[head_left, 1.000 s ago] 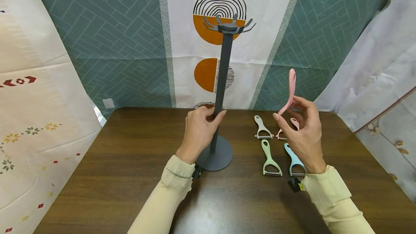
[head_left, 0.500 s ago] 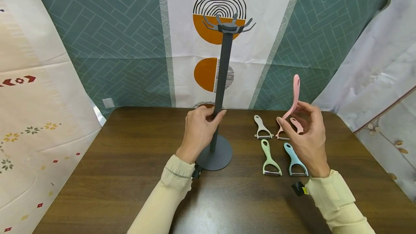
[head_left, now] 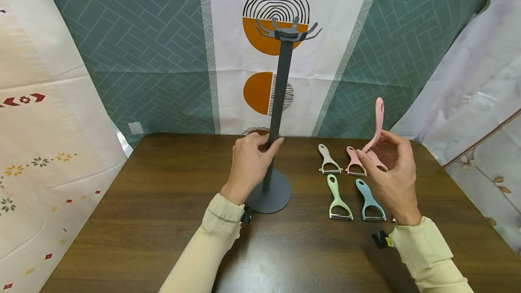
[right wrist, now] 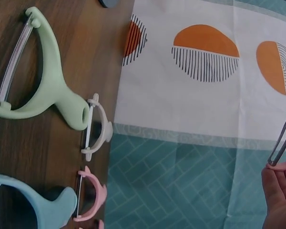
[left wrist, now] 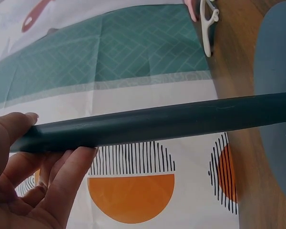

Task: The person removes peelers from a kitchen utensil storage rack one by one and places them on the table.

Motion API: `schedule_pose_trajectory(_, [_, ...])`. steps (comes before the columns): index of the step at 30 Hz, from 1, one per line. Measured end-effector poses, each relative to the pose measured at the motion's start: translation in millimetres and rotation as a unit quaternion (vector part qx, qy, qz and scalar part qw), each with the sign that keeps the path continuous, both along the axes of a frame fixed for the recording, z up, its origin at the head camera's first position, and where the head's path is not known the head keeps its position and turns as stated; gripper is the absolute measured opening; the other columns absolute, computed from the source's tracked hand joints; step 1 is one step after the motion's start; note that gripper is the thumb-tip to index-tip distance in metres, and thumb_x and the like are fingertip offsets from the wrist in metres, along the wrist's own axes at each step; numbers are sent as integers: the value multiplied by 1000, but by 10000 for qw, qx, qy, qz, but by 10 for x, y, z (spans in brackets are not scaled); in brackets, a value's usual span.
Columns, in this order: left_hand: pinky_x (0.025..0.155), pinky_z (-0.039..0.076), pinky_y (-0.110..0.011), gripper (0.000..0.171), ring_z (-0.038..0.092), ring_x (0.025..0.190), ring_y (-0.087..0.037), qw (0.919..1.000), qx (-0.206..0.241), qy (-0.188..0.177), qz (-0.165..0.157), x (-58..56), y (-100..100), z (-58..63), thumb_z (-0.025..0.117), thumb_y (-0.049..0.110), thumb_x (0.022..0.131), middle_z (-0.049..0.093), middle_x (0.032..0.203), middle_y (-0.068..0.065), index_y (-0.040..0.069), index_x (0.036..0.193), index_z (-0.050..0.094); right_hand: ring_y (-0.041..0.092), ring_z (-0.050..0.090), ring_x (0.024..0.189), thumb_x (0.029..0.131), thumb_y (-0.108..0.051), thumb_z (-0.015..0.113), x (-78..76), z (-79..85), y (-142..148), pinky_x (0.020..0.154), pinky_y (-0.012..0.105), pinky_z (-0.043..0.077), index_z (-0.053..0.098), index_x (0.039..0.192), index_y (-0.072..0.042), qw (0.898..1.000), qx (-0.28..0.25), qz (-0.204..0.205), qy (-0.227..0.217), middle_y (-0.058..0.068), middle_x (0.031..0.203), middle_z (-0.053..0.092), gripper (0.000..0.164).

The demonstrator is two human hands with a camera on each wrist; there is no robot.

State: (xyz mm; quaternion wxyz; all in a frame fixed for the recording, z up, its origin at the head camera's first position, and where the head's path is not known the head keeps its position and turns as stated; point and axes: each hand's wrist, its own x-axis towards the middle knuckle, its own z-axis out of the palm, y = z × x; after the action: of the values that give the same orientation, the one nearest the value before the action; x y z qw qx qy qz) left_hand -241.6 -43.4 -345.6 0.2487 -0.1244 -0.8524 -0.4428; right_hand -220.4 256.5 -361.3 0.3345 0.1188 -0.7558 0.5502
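My left hand [head_left: 250, 164] grips the pole of a dark grey hook stand [head_left: 281, 89], thumb on one side and fingers on the other. The stand is upright on its round base. In the right hand [head_left: 392, 177], a pink Y-shaped peeler [head_left: 379, 116] is pinched at its head end, with its handle pointing up. Its metal blade [right wrist: 282, 138] shows at the right edge of the right wrist view. Behind that hand lies another pink peeler [head_left: 378, 161], partly hidden. A pink peeler [head_left: 355, 162] and a blue peeler [head_left: 369, 200] lie just left of it.
A white peeler [head_left: 327, 159] and a green peeler [head_left: 338, 198] lie on the brown table [head_left: 163, 220] right of the stand. Prongs [head_left: 289, 33] spread from the stand's top. A patterned cloth [head_left: 154, 49] hangs behind the table. A pale scrap peeks out by the right wrist.
My right hand has moved right and slightly down with the pink peeler, uncovering more of the pink and blue peelers on the table. The left hand has stayed on the pole.
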Motion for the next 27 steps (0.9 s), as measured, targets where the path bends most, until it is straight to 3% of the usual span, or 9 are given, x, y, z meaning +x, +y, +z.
schedule_pose_trajectory(15, [56,40,-30,24,58,65,-15,10000,-14,-10,20,9,5,0,75,37,94,65,72,0,16,102,83,14,66,107,79,14,77,-5,-62,147,101,18,51,55,137,1,9997,-215,-127,60,3,121,57,63])
schedule_pose_trajectory(27, [58,41,-30,25,59,68,-14,10000,-9,-7,-1,3,4,-3,74,39,94,69,76,-1,17,102,83,13,64,109,79,6,83,35,-71,230,101,17,51,57,137,-6,9982,210,-564,-62,-3,123,57,65])
